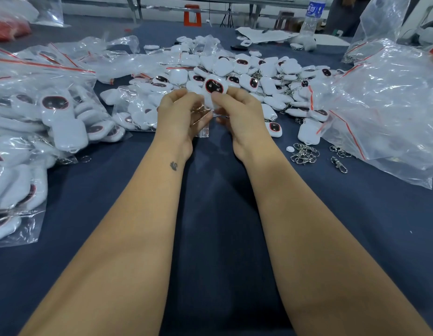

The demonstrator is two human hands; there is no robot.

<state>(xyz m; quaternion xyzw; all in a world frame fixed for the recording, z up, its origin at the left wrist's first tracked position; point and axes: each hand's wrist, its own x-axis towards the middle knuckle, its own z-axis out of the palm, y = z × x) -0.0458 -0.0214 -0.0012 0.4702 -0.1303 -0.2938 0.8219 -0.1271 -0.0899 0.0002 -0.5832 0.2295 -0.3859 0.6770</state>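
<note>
Holding: both hands meet above the dark blue tablecloth [217, 214] and share one white toy [214, 87] and a small clear bag [202, 122].
Left hand [179, 112]: its fingers are curled inward and pinch the crumpled film of the small clear bag, with the fingertips close against the toy's lower left side.
Right hand [239, 112]: thumb and forefinger close on the toy's lower right edge, and the other fingers are folded beneath.
White toy: it is raised between the two sets of fingertips with its dark, red-rimmed face turned toward the camera. The upper half shows and the lower half is hidden behind the fingers.
Small clear bag: it hangs between the palms, just under the toy. Whether the toy's bottom end sits inside the bag cannot be told.
Loose pile [234, 66]: many matching white toys with key rings are heaped right behind the hands.
Packed bags [53, 112]: sealed clear bags with red strips, each holding a toy, are stacked along the left side.
Large bag [380, 98]: a big crinkled clear sack lies on the right.
Metal clasps [304, 154]: a small cluster lies on the cloth near the right wrist.
Far edge: a water bottle [312, 15] stands there, with an orange stool [192, 15] beyond the table.
</note>
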